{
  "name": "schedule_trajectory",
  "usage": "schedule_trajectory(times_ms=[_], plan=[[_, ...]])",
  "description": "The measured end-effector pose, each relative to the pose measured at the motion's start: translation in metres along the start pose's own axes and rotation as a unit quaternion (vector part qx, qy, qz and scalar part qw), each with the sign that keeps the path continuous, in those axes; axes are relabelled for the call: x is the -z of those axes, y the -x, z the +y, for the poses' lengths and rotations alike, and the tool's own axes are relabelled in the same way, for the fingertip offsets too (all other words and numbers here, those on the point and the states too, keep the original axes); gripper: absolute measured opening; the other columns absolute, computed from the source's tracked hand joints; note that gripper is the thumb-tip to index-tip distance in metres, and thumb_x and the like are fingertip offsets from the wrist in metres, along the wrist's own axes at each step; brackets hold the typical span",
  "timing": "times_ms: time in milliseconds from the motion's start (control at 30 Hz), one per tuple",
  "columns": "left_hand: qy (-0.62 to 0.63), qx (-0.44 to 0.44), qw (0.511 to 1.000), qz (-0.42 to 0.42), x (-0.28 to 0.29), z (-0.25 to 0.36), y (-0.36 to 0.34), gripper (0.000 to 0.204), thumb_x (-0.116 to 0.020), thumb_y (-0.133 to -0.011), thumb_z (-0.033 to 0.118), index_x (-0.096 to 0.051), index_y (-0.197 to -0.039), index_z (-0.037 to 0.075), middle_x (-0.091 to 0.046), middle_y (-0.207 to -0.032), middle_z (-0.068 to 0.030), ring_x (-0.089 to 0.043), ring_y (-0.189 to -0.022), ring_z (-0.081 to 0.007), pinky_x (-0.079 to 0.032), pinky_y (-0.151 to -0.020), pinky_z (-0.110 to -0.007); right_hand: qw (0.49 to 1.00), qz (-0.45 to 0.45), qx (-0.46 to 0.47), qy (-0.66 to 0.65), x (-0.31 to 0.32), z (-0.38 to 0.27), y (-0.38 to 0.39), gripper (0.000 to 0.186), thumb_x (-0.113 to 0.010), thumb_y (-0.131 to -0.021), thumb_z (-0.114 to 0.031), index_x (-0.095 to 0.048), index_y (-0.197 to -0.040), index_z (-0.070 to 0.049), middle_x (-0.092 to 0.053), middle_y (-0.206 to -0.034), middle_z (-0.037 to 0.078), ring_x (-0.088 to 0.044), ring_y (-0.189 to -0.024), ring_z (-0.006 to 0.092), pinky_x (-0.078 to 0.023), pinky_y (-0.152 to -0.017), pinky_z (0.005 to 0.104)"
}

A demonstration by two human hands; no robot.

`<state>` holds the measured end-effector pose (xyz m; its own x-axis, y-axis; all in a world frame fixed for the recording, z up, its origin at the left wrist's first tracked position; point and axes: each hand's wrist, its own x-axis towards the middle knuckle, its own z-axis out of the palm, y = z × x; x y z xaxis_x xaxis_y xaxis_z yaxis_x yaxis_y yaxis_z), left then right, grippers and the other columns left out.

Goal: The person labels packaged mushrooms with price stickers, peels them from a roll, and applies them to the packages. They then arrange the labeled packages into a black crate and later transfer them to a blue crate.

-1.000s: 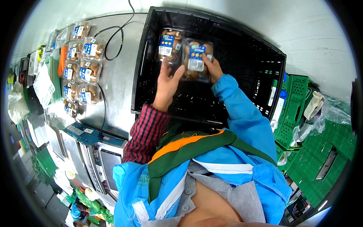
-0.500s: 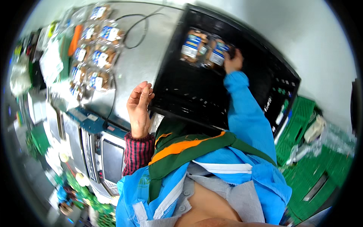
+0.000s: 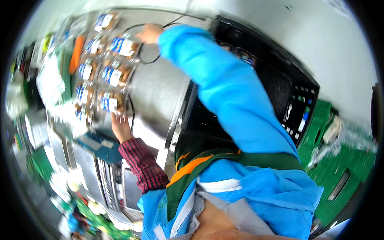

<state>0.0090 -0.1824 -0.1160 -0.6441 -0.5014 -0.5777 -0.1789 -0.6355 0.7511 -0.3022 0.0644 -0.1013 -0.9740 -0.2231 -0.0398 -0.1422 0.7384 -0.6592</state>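
Note:
Clear packs of brown food with blue-and-white labels lie in two columns on the metal table (image 3: 154,86). My left hand (image 3: 121,127), fingers stretched out, is at the near edge of the closest pack (image 3: 111,102) in the right column. My right arm reaches across to the left, over the black crate (image 3: 276,88). The right hand (image 3: 150,33) is beside a pack (image 3: 123,47) farther up that column; its fingers are blurred. Inside the crate, a pack (image 3: 245,57) shows partly past my blue sleeve, which hides much of the crate.
A black cable (image 3: 149,62) loops over the table by the packs. An orange object (image 3: 77,54) stands left of them. Below is a teal-topped device (image 3: 98,145). Green crates (image 3: 340,168) with clear plastic film are at the right.
My right hand has left the packs in the crate and swung left to the packs on the table. My left hand has moved left and nearer, to the closest pack.

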Motion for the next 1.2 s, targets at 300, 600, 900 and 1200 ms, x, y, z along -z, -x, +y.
schedule_trajectory(times_ms=[300,600,900,1200], plan=[[-0.009,0.074,0.997,0.026,0.005,0.006,-0.031,0.037,-0.07,-0.085,0.025,-0.057,-0.113,0.005,-0.056,-0.101,-0.0069,-0.052,-0.082,-0.016,-0.044,-0.063,-0.025,0.942,0.168,-0.053,-0.286,-0.04,-0.068,0.033,0.028,-0.074,-0.066,-0.022,-0.058,-0.083,-0.006,-0.063,-0.081,0.016,-0.062,-0.08,0.0343,-0.047,-0.072,0.0434],[0.069,-0.036,0.996,-0.045,0.013,0.008,0.015,0.04,-0.067,-0.087,0.025,-0.055,-0.117,0.002,-0.059,-0.103,-0.0089,-0.056,-0.087,-0.0185,-0.051,-0.084,-0.032,0.825,-0.014,0.023,-0.565,0.17,0.031,0.247,0.069,-0.064,-0.084,-0.006,-0.027,-0.142,-0.006,-0.055,-0.112,0.016,-0.059,-0.095,0.0194,-0.053,-0.079,0.0311],[0.069,-0.098,0.971,-0.205,-0.055,0.008,0.133,0.036,-0.057,-0.093,0.026,-0.054,-0.123,0.005,-0.059,-0.118,-0.0087,-0.058,-0.102,-0.0203,-0.049,-0.093,-0.034,0.704,0.243,-0.336,-0.577,0.172,0.227,0.484,0.048,-0.052,-0.095,-0.013,-0.035,-0.139,-0.002,-0.052,-0.126,0.015,-0.054,-0.115,0.0244,-0.048,-0.096,0.0373],[-0.053,-0.051,0.962,-0.263,-0.129,-0.052,0.208,0.047,-0.061,-0.09,0.03,-0.048,-0.128,0.006,-0.057,-0.122,-0.0071,-0.056,-0.108,-0.0204,-0.047,-0.092,-0.037,0.689,0.281,-0.31,-0.592,0.136,0.291,0.467,0.047,-0.053,-0.094,-0.01,-0.039,-0.138,-0.003,-0.053,-0.127,0.017,-0.054,-0.115,0.0268,-0.047,-0.097,0.0349]])
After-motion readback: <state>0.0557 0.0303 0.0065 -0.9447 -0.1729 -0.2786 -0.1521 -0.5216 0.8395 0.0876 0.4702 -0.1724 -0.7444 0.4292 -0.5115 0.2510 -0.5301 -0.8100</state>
